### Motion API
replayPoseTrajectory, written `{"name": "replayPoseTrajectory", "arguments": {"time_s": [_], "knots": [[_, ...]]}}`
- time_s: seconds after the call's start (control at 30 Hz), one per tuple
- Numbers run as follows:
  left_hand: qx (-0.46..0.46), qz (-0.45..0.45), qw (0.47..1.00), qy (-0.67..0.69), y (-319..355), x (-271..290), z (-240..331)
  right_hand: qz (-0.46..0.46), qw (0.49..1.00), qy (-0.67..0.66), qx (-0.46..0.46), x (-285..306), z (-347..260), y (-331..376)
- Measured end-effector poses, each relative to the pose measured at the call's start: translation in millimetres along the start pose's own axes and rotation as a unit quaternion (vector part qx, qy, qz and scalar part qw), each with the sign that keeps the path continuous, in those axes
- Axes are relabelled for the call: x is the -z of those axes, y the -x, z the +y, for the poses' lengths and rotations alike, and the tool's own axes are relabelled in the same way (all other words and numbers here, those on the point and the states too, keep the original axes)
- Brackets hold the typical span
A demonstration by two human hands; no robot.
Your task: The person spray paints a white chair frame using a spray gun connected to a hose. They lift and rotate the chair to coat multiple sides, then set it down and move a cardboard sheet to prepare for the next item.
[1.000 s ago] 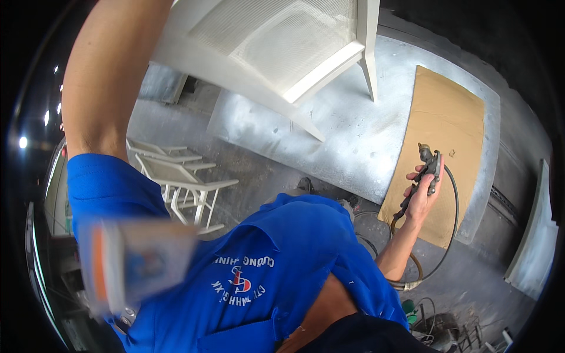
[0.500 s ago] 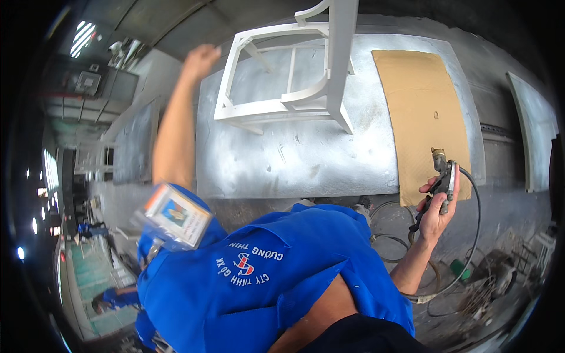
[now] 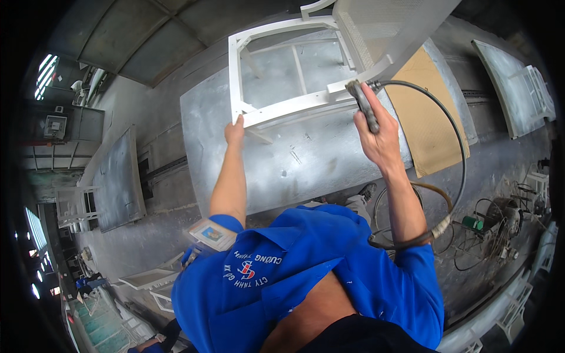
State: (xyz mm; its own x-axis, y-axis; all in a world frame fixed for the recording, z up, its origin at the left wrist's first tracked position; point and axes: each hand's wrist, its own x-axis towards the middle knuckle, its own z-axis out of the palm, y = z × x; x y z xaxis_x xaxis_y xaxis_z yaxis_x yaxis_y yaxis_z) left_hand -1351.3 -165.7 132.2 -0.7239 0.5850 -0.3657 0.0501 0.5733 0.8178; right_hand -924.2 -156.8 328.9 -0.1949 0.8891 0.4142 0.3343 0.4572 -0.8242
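A white chair frame (image 3: pixel 285 113) with an open seat and a mesh-like backrest stands on a grey, paint-marked board (image 3: pixel 273 167). At the seat's near left corner, my left hand (image 3: pixel 234 134) is closed around the frame, with its fingertips partly hidden. In my right hand (image 3: pixel 382 141) is a spray gun (image 3: pixel 364 106), held upright beside the seat's near right corner, close to the backrest. My palm and fingers cover much of the gun. A dark hose (image 3: pixel 464 135) loops from it down to the right, along my forearm.
A brown cardboard sheet (image 3: pixel 426 112) lies on the board's right part. Another tilted panel (image 3: pixel 506 88) is at far right with a white frame on it. Tangled hoses and a green object (image 3: pixel 472 222) occupy the floor at right. A grey panel (image 3: pixel 120 179) stands at left.
My left hand has come down from the air onto the chair's corner. My right hand has brought the spray gun up and left to the seat. The chair has turned, showing its backrest more.
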Motion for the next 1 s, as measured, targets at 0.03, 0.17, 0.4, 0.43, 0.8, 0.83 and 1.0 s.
{"name": "replayPoseTrajectory", "arguments": {"time_s": [0.03, 0.17, 0.4, 0.43, 0.8, 0.83, 1.0], "knots": [[-0.009, -0.017, 1.000, 0.006, 16, 0, 0, 0.013, 1.000, 0.002, 0.004, -14, 3, -7], [-0.006, -0.057, 0.998, 0.036, 62, 6, -9, -0.011, 0.999, -0.003, -0.032, -61, 7, -14], [0.013, -0.088, 0.996, 0.018, 65, 12, -13, -0.055, 0.996, -0.061, 0.038, -115, -13, -6], [0.006, -0.081, 0.997, 0.011, 63, 12, -14, -0.050, 0.996, -0.058, 0.043, -120, -15, -6], [-0.023, -0.088, 0.996, 0.012, 60, 12, -18, 0.068, 0.997, 0.009, -0.045, -56, -29, 18], [-0.015, -0.094, 0.995, 0.020, 61, 13, -18, 0.079, 0.996, 0.010, -0.038, -47, -31, 21], [-0.040, -0.084, 0.995, 0.029, 60, 9, -22, 0.085, 0.996, 0.027, -0.013, -12, -48, 46]]}}
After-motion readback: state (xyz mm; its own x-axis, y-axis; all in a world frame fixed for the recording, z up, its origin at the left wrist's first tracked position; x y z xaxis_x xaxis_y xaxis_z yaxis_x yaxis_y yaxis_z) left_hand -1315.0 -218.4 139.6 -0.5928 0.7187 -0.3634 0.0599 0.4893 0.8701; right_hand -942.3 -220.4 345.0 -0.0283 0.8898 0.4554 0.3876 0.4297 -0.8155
